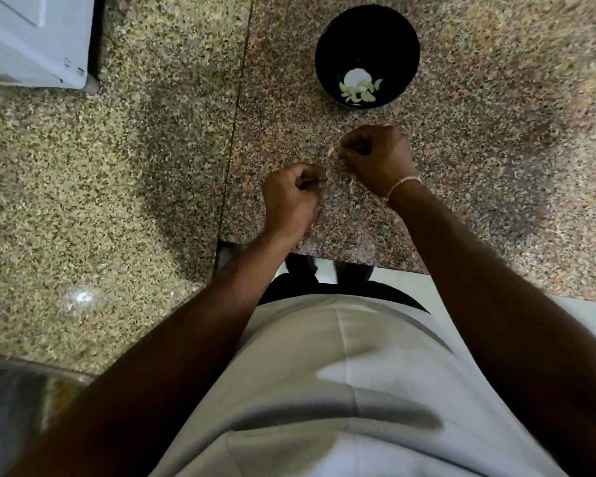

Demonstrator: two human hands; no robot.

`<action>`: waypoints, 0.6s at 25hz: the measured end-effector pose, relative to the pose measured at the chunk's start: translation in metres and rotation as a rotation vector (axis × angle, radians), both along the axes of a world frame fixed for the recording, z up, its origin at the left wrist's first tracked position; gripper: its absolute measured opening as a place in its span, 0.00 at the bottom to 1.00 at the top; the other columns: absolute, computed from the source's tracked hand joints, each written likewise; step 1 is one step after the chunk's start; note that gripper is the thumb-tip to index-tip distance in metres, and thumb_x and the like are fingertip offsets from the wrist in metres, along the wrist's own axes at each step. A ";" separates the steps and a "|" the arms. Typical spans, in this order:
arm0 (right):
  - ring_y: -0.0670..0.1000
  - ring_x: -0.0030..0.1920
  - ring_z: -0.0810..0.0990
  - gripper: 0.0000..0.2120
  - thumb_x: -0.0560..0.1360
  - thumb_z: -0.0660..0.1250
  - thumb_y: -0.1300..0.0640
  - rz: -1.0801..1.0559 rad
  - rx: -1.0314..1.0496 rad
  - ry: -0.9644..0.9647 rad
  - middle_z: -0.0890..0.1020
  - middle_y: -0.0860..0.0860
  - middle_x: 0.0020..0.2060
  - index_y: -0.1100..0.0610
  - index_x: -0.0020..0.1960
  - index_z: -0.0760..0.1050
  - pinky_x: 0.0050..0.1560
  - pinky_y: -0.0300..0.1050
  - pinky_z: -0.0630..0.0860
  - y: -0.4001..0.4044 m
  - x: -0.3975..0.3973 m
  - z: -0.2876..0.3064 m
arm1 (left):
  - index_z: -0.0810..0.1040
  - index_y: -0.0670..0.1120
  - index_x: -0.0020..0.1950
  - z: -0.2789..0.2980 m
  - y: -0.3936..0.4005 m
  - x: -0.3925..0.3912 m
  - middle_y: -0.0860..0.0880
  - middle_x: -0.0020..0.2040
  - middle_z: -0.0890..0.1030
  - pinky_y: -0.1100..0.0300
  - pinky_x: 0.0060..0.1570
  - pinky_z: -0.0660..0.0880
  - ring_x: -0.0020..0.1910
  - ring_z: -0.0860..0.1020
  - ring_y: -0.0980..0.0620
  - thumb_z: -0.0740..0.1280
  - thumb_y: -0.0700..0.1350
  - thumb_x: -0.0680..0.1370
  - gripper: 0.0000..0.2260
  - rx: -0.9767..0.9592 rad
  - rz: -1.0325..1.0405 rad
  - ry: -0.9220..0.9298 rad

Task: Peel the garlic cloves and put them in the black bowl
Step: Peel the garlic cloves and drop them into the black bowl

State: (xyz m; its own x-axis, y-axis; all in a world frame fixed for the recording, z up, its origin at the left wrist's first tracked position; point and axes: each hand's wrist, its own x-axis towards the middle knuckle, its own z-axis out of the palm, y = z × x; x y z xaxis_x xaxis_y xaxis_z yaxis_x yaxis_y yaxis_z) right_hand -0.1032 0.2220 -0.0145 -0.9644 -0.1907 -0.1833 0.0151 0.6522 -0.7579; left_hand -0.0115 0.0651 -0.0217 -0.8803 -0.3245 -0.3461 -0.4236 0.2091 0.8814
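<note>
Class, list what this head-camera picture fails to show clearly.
- Head view: what the left hand pinches, hidden by curled fingers.
- Garlic clove in the right hand: mostly covered.
- Cloves in the black bowl: too small to count.
- Bottom-left object: blurred, cut off.

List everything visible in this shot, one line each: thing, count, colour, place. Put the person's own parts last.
Round black bowl: one, black, far on the counter beyond the hands.
Peeled garlic cloves: several, pale yellow-white, in the bowl's bottom.
Garlic clove being peeled: one, pale, pinched at the right hand's fingers.
Speckled granite counter: one, brown-pink to beige, under everything.
White appliance: one, white, far left corner.
Thin wrist bracelet: one, pale pink, right wrist.
Light shirt: one, off-white, bottom centre.
Left hand: one, fingers curled, pinching something small, too small to tell what.
Right hand: one, fingers curled round the clove.
</note>
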 end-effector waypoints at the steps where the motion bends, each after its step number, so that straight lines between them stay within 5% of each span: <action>1: 0.43 0.44 0.84 0.07 0.76 0.72 0.61 0.021 0.008 0.042 0.87 0.49 0.46 0.55 0.53 0.85 0.45 0.29 0.79 0.002 0.005 0.003 | 0.86 0.45 0.49 0.001 0.001 -0.001 0.48 0.45 0.88 0.44 0.46 0.86 0.44 0.87 0.49 0.75 0.31 0.75 0.09 0.034 0.026 -0.019; 4: 0.47 0.50 0.85 0.16 0.77 0.64 0.65 0.209 -0.007 0.196 0.87 0.53 0.55 0.56 0.61 0.84 0.53 0.40 0.82 0.001 0.031 0.005 | 0.85 0.47 0.44 0.005 0.003 -0.003 0.46 0.41 0.87 0.40 0.46 0.85 0.43 0.87 0.42 0.75 0.32 0.75 0.10 0.134 0.077 -0.073; 7: 0.57 0.49 0.85 0.16 0.76 0.64 0.67 0.351 0.000 0.246 0.87 0.58 0.51 0.60 0.60 0.83 0.49 0.50 0.82 0.007 0.050 -0.003 | 0.86 0.50 0.47 0.002 0.004 -0.005 0.45 0.45 0.88 0.39 0.48 0.85 0.45 0.87 0.42 0.73 0.32 0.77 0.12 0.103 0.036 -0.045; 12: 0.58 0.54 0.85 0.18 0.73 0.64 0.71 0.202 0.026 0.330 0.86 0.60 0.55 0.64 0.61 0.83 0.57 0.50 0.82 0.010 0.057 0.007 | 0.85 0.52 0.48 0.006 0.008 -0.003 0.46 0.46 0.88 0.38 0.50 0.84 0.46 0.87 0.44 0.71 0.33 0.79 0.13 0.121 0.010 -0.081; 15: 0.60 0.58 0.82 0.20 0.76 0.59 0.69 0.347 0.042 0.416 0.83 0.61 0.61 0.64 0.65 0.81 0.59 0.52 0.81 0.000 0.071 0.015 | 0.87 0.47 0.47 0.013 0.011 -0.004 0.43 0.43 0.87 0.34 0.48 0.83 0.43 0.86 0.38 0.71 0.31 0.78 0.11 0.174 0.050 -0.100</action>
State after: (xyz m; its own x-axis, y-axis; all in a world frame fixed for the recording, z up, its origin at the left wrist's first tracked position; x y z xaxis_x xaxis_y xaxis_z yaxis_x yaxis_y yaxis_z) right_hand -0.0327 0.2225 0.0001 -0.8389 -0.5115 0.1863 -0.5023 0.5954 -0.6270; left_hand -0.0159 0.0756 -0.0091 -0.8229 -0.2942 -0.4861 -0.5172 0.0337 0.8552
